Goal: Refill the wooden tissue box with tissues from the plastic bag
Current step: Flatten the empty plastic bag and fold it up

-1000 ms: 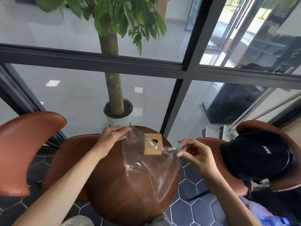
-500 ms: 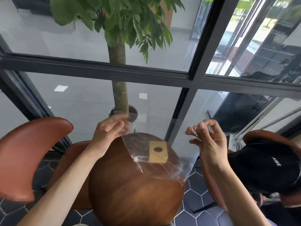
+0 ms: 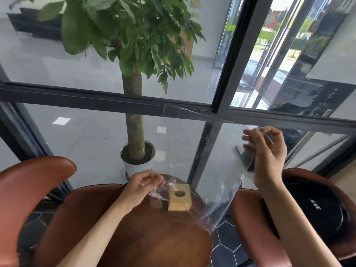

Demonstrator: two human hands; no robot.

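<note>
My right hand (image 3: 264,151) is raised at the right of the frame, thumb and forefinger pinching the clear plastic bag (image 3: 217,170) — higher than half a second ago. My left hand (image 3: 143,186) sits low at centre, fingers curled on the bag's lower edge, having dropped. The wooden tissue box (image 3: 179,197) rests on the round table (image 3: 154,237), behind the film.

Light tan wooden tissue box (image 3: 179,197); clear plastic bag (image 3: 215,189); reddish-brown table (image 3: 154,239); black cap (image 3: 316,207).
</note>
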